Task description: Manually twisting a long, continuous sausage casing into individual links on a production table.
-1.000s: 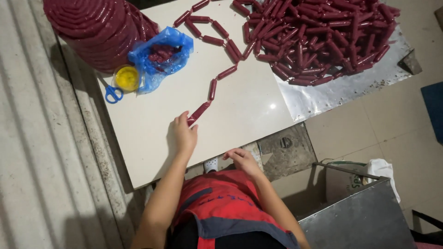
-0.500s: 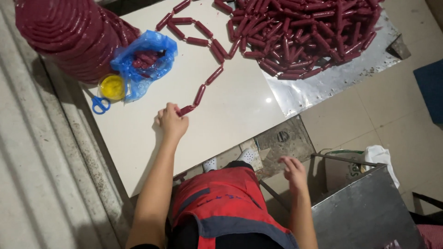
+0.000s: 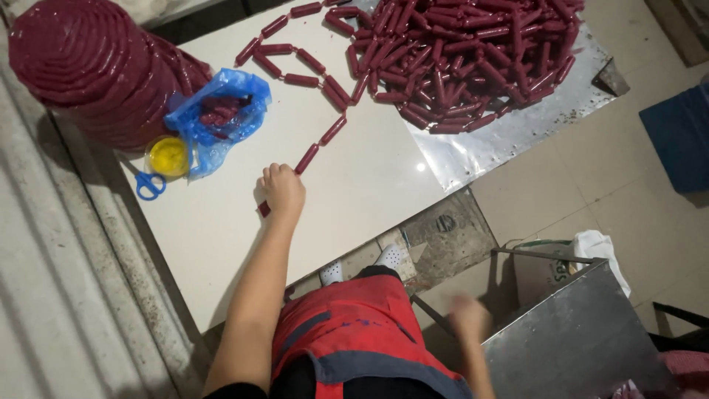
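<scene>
Our right hand (image 3: 470, 319), at five o'clock, is a motion blur, its fingers unreadable; our left hand (image 3: 281, 189) hides the sausage chain's (image 3: 306, 158) near end; at twelve o'clock the frame cuts off the sausage pile (image 3: 473, 59)

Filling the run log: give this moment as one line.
left hand: closed on sausage chain | right hand: blurred, off table | sausage pile: on foil

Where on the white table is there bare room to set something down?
The table is bare in front of the left hand, toward its near edge, and between the sausage chain and the foil sheet. It is crowded at the far left by the coil, blue bag, yellow lid and scissors.
</scene>
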